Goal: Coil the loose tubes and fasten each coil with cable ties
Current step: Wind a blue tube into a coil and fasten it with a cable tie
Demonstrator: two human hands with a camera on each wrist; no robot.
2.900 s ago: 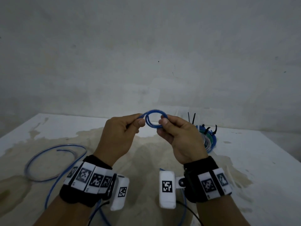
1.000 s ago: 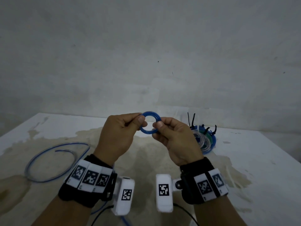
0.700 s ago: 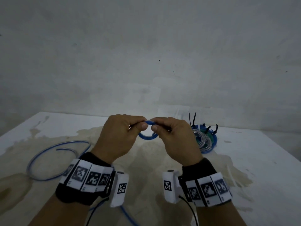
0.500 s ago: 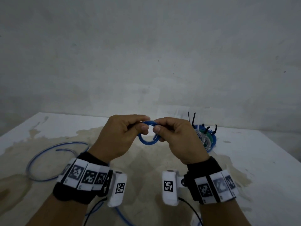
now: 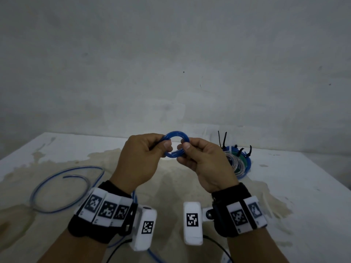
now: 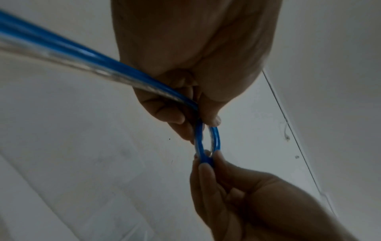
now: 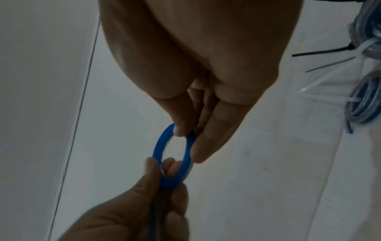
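Both hands hold a small coil of blue tube (image 5: pixel 176 136) up in the air above the table. My left hand (image 5: pixel 165 146) pinches the coil's left side between thumb and fingers. My right hand (image 5: pixel 185 148) pinches its right side. In the left wrist view the blue tube (image 6: pixel 82 53) runs out of the left hand's grip toward the camera, and the coil (image 6: pixel 214 140) shows edge-on. The right wrist view shows the coil (image 7: pixel 163 150) as an oval ring between both hands. The loose rest of the tube (image 5: pixel 62 188) lies looped on the table at the left.
A pile of tied coils (image 5: pixel 239 164) in blue, clear and green, with black cable-tie tails sticking up, lies on the stained white table (image 5: pixel 284 186) at the right. White and black cable ties (image 7: pixel 329 78) lie beside it. A grey wall rises behind the table.
The hands turned the small coil and re-gripped it; it now stands higher and faces the camera as an open ring. The loose loop on the table shifted slightly.
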